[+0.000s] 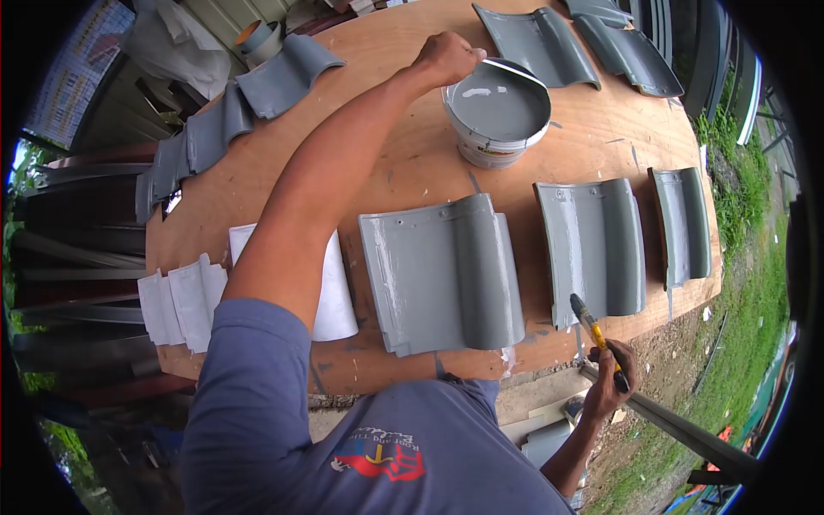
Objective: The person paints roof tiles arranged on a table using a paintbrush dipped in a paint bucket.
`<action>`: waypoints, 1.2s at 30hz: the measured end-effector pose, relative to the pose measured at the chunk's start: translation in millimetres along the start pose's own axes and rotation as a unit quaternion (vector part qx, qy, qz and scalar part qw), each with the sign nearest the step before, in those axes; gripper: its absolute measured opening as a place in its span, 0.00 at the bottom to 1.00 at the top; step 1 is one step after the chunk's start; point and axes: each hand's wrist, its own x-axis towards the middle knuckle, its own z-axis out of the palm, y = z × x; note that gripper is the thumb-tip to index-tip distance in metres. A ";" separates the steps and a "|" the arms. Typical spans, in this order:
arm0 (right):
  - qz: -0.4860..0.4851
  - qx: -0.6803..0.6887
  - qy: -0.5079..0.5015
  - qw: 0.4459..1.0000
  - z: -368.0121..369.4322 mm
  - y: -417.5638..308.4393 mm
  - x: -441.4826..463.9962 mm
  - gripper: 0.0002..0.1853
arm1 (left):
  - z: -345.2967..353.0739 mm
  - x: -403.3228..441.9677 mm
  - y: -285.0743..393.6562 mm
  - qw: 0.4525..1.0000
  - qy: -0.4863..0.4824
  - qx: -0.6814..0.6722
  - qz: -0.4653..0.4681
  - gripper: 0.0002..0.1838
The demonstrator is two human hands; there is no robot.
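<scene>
Right hand (613,382), closed around yellow-handled paintbrush (593,329), just off near edge of brown plywood surface (412,154); brush slants far and left, bristles at grey curved tile (606,249). Left hand (449,58), fingers curled, grips white plastic paint bucket (491,156) at far left.

Daylight, strong fisheye distortion, dark corners.

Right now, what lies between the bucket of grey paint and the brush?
First a strip of bare wooden tabletop, then part of a grey tile. The head view shows this, with the bucket beyond the tile and the brush at its near end.
</scene>
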 end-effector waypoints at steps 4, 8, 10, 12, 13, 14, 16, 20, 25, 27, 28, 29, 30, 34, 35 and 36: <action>0.005 -0.036 0.029 0.999 -16.5 6.6 -2.4 0.11 | -14.5 -2.8 -39.5 0.999 0.026 -0.007 0.018 0.27; 0.063 0.003 0.033 0.997 -19.8 21.4 -8.3 0.14 | -50.4 -32.0 -71.0 0.997 0.061 0.038 0.014 0.28; 0.053 0.018 0.038 0.998 -7.4 20.5 -8.7 0.13 | -67.0 -46.6 -93.5 0.998 0.044 0.040 -0.009 0.27; 0.043 0.048 0.018 0.998 4.2 14.3 -4.7 0.12 | -77.1 -55.3 -125.8 0.995 0.076 0.065 -0.025 0.31; 0.042 0.047 0.016 0.998 8.5 11.2 -3.5 0.12 | -84.4 -63.9 -136.4 0.995 0.078 0.064 -0.027 0.31; 0.037 0.056 0.000 0.998 13.9 8.2 -1.9 0.12 | -92.8 -72.2 -146.9 0.995 0.082 0.058 -0.025 0.31; 0.023 0.069 -0.033 0.997 22.6 2.1 0.8 0.12 | -106.4 -86.8 -164.7 0.994 0.088 0.053 -0.028 0.31; 0.056 0.105 -0.071 0.990 44.5 -1.8 4.4 0.15 | -127.5 -111.7 -180.8 0.993 0.090 0.016 -0.081 0.26; 0.024 0.180 -0.114 0.977 112.0 -42.6 31.4 0.11 | -143.1 -141.7 -214.6 0.967 0.213 0.134 0.041 0.19; -0.058 0.219 -0.146 0.963 145.6 -72.9 48.9 0.08 | -145.3 -171.4 -223.8 0.946 0.277 0.166 0.000 0.23; -0.125 0.237 -0.161 0.950 164.5 -95.7 59.6 0.08 | -143.1 -195.2 -217.8 0.945 0.283 0.160 -0.040 0.20; -0.137 0.268 -0.192 0.934 183.1 -105.4 70.4 0.08 | -138.1 -220.8 -218.9 0.946 0.283 0.144 -0.060 0.20; -0.152 0.263 -0.216 0.928 204.0 -114.5 82.6 0.08 | -129.9 -247.1 -231.3 0.948 0.282 0.127 -0.079 0.20; -0.176 0.252 -0.276 0.910 294.4 -155.6 130.3 0.11 | -49.4 -406.3 -262.1 0.939 0.316 -0.005 -0.133 0.18; -0.235 0.207 -0.253 0.915 323.4 -152.7 146.4 0.14 | -26.7 -454.7 -254.7 0.926 0.311 -0.063 -0.205 0.16; -0.238 0.173 -0.256 0.921 343.7 -158.8 156.8 0.18 | -2.6 -501.9 -244.3 0.907 0.329 -0.102 -0.243 0.15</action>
